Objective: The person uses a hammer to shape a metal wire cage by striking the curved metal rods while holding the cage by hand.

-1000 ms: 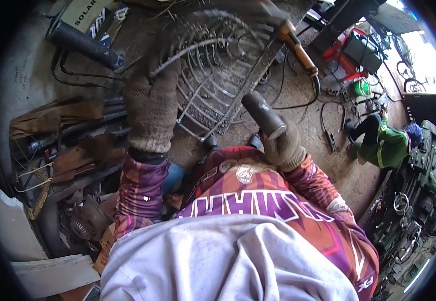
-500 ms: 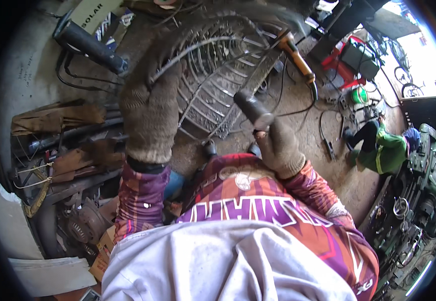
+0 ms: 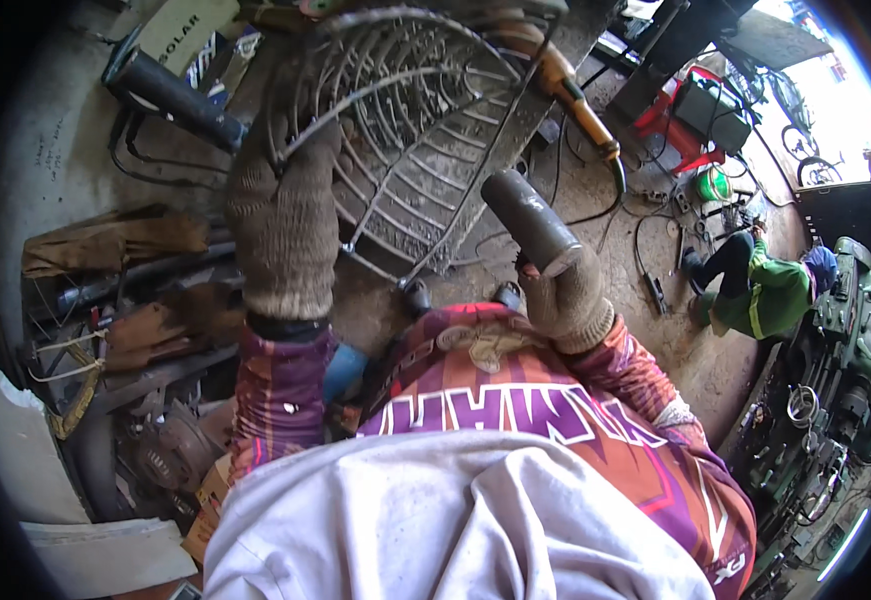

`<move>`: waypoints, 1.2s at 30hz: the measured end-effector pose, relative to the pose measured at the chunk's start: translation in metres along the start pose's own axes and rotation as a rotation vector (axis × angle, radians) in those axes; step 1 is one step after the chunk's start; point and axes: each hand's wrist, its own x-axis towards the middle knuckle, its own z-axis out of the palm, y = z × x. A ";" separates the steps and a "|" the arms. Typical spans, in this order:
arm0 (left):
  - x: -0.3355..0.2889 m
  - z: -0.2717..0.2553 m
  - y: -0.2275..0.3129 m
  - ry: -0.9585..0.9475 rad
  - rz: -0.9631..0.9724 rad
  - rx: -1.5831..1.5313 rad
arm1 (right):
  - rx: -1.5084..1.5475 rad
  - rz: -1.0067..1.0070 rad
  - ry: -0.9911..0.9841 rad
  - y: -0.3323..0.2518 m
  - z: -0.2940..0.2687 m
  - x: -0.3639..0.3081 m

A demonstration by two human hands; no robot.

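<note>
A curved steel bar grille (image 3: 405, 160), shaped like an open cage of thin ribs, is tilted up in front of me. My left hand (image 3: 285, 215), in a knitted brown glove, is closed on its left side; the bars partly hide the fingers. My right hand (image 3: 567, 295), gloved alike, is closed below a thick steel cylinder (image 3: 530, 220), which points up and to the left, apart from the grille. Any handle under the cylinder is hidden. Behind the grille's upper right lies an orange power tool (image 3: 583, 115) with a black cord.
To the left are a black cylinder (image 3: 180, 100) with hoses and a heap of brown cloth and metal scrap (image 3: 125, 240). At the right, a person in green (image 3: 777, 295) crouches by a green machine (image 3: 860, 340). A red stand (image 3: 675, 135) and green reel (image 3: 713, 185) stand beyond.
The grille, blurred before, now shows sharply and its rim has shifted and tilted. My left hand has moved slightly left. The steel cylinder has turned and moved a little to the right.
</note>
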 end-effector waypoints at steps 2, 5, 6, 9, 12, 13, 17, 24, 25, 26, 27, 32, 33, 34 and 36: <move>0.002 -0.003 -0.009 -0.007 0.032 0.002 | -0.017 0.019 -0.003 -0.012 -0.012 0.010; 0.002 -0.005 -0.007 -0.040 -0.003 0.000 | 0.116 -0.089 0.138 -0.011 -0.014 0.007; 0.002 -0.005 -0.006 -0.058 -0.067 -0.003 | 0.168 -0.136 0.183 -0.009 -0.012 0.005; -0.002 -0.005 -0.003 -0.055 -0.124 -0.032 | -0.096 0.016 -0.020 -0.014 -0.004 0.018; -0.002 -0.002 0.008 -0.022 0.251 0.264 | -0.246 0.250 -0.206 -0.007 0.002 0.029; 0.001 -0.005 0.006 -0.029 0.251 0.264 | -0.245 0.255 -0.203 -0.001 0.006 0.016; 0.013 -0.011 -0.001 -0.002 -0.002 0.115 | 0.041 0.082 -0.001 0.004 0.004 0.010; 0.011 -0.015 -0.025 0.059 -0.268 -0.104 | 0.466 0.340 0.248 0.018 -0.010 0.019; 0.011 -0.013 -0.025 0.068 -0.385 -0.049 | 0.561 0.359 0.286 0.016 -0.014 0.032; 0.011 -0.013 -0.024 0.075 -0.503 0.007 | 0.659 0.368 0.321 0.014 -0.018 0.046; 0.012 -0.009 -0.026 0.062 -0.621 0.054 | 0.649 0.366 0.346 0.016 -0.025 0.058; -0.009 0.026 -0.047 -0.329 -0.789 -0.628 | 0.727 0.184 0.325 0.025 -0.054 0.095; -0.014 0.035 -0.050 -0.435 -0.849 -0.732 | 0.743 0.184 0.321 0.023 -0.059 0.095; -0.019 0.041 -0.083 -0.433 -0.887 -0.812 | 0.804 0.196 0.292 0.013 -0.061 0.096; -0.025 0.060 -0.089 -0.479 -0.835 -0.798 | 0.844 0.234 0.286 -0.006 -0.065 0.100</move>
